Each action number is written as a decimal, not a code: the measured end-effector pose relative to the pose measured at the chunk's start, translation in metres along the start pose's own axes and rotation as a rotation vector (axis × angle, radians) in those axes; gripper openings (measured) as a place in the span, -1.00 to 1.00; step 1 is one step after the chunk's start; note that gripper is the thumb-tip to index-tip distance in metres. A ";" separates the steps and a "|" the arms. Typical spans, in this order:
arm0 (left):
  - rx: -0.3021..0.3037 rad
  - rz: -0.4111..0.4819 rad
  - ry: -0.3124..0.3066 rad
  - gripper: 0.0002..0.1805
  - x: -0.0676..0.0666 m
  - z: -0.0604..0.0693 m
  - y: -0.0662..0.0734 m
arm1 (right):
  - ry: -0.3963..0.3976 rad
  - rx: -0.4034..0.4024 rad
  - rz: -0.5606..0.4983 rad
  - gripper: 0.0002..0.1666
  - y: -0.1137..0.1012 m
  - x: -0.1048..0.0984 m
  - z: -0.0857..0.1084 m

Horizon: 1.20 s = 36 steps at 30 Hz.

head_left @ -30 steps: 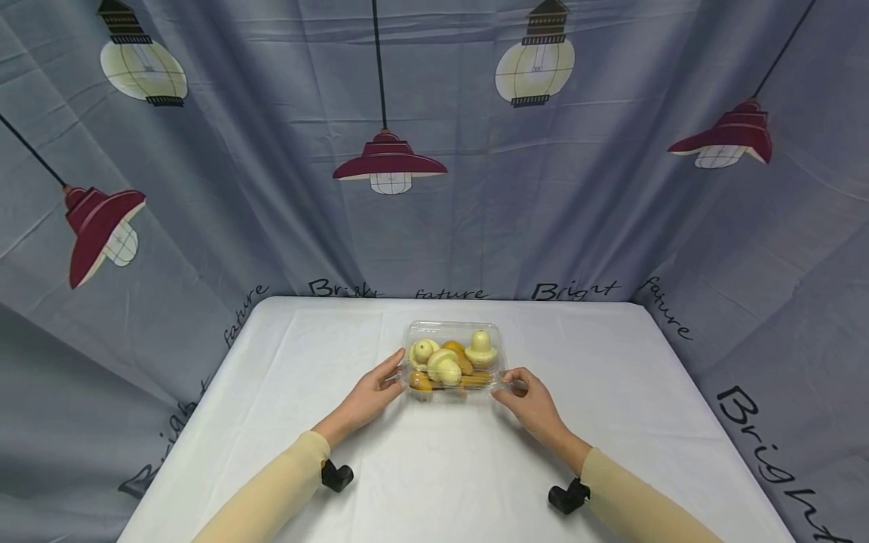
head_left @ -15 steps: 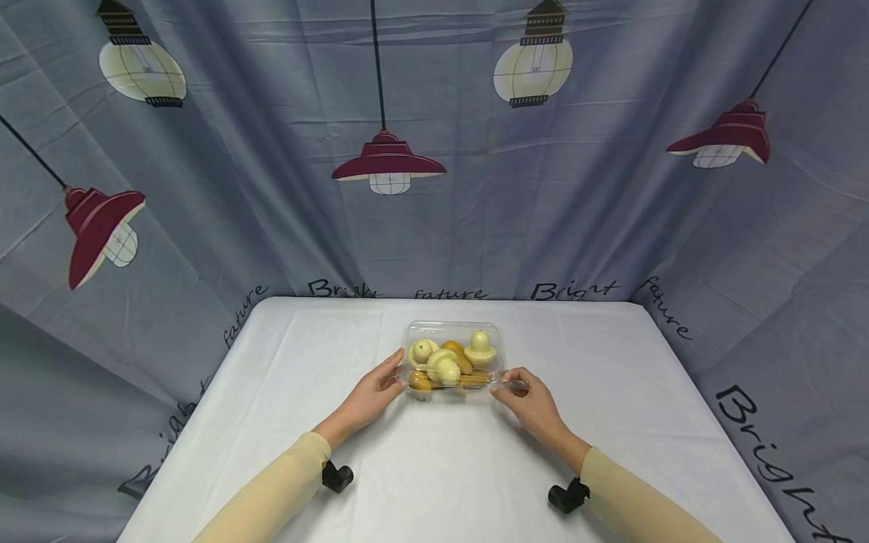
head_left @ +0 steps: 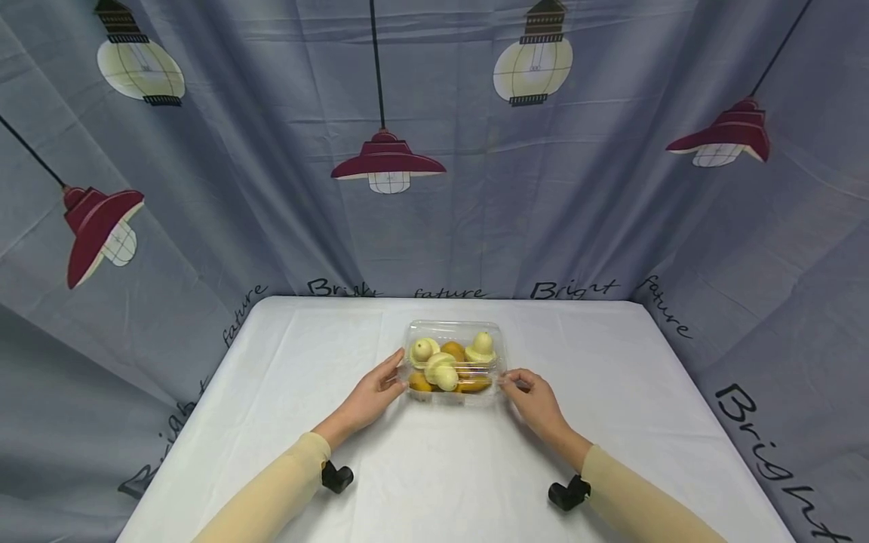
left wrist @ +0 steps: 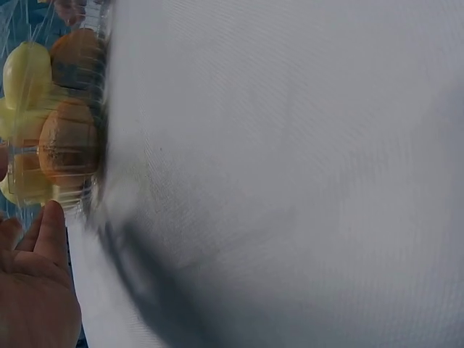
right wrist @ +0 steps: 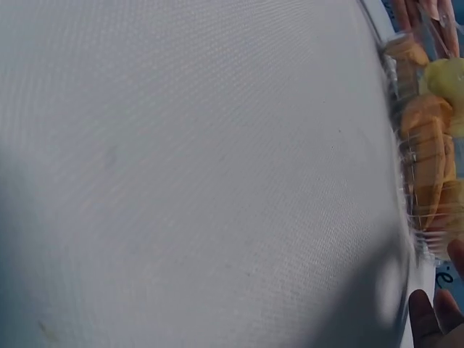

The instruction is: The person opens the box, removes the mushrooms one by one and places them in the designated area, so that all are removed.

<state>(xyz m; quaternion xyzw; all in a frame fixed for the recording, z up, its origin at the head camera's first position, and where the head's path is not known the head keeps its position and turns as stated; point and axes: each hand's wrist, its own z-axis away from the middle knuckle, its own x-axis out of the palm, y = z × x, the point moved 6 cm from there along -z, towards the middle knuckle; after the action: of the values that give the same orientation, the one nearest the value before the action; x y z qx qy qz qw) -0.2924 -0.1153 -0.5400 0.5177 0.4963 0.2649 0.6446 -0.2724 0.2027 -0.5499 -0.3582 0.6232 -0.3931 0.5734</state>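
Observation:
On the white table stands a clear plastic clamshell box (head_left: 456,326), holding several pale-yellow rounded pieces (head_left: 444,375) and orange-brown pieces (head_left: 452,349); their exact kind is unclear. My left hand (head_left: 370,391) holds the box by its left front corner, thumb in front and fingers along the side. At the right front corner, my right hand (head_left: 536,401) pinches the plastic rim between thumb and fingertips. Both wrist views show the box only in part: its left end with the left fingertips (left wrist: 52,230), and its right end beside the right fingertips (right wrist: 422,310).
A white cloth (head_left: 326,332) covers the table. Behind and beside it hangs a grey-blue curtain (head_left: 434,249) printed with lamps and lettering. Each wrist carries a small black camera (head_left: 337,477).
The right fingers have drawn slightly to the right at the box corner. The front right of the lid looks different, and the pieces inside have shifted a little. The left hand stays put.

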 end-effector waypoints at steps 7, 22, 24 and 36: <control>0.011 0.003 0.005 -0.24 0.000 0.002 0.004 | -0.072 0.007 -0.080 -0.73 0.002 0.000 0.000; 0.012 0.018 0.011 -0.24 0.001 0.002 0.005 | -0.117 -0.223 -0.153 -0.22 -0.016 -0.022 -0.018; 0.015 0.021 0.014 -0.23 0.001 0.003 0.006 | -0.130 -0.280 -0.163 -0.20 -0.022 -0.022 -0.020; -0.074 0.123 0.023 -0.05 0.002 0.002 0.001 | -0.207 -0.335 -0.118 -0.28 -0.049 -0.019 -0.020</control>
<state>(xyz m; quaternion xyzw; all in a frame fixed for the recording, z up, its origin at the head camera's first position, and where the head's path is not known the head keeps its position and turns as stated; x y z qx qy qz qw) -0.2899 -0.1143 -0.5397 0.5198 0.4608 0.3283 0.6401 -0.2911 0.2004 -0.4971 -0.5230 0.5957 -0.2779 0.5426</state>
